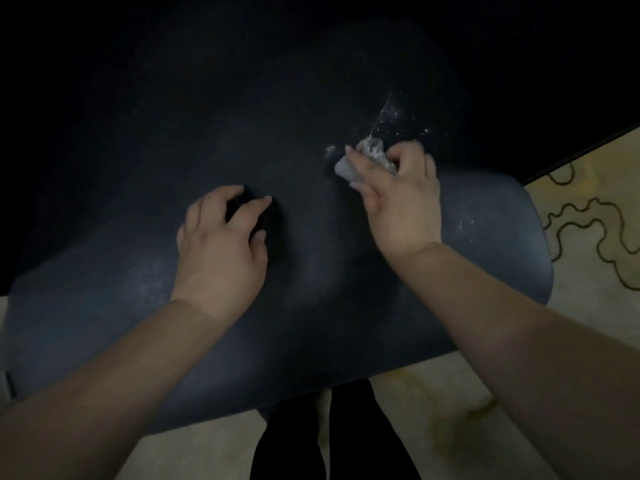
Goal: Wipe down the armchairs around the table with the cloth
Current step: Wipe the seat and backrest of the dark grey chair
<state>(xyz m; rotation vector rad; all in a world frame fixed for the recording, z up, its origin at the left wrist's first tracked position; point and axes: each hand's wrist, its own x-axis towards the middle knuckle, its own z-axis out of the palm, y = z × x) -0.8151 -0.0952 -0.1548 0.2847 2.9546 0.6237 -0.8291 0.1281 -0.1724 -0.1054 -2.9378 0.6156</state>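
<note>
While the left hand (221, 244) rests with loosely curled, empty fingers on the dark blue-grey padded armchair (485, 216), the right hand (401, 199) grips the crumpled grey cloth (360, 161) on its upholstery beside wet specks; wiping underway, next stroke probably needs steady pressure across them.

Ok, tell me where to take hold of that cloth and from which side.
Grip the cloth at its bunched middle, from above on the near side, as the right hand does. It lies crumpled on the dark armchair, so the raised folds give fingers purchase.
</note>
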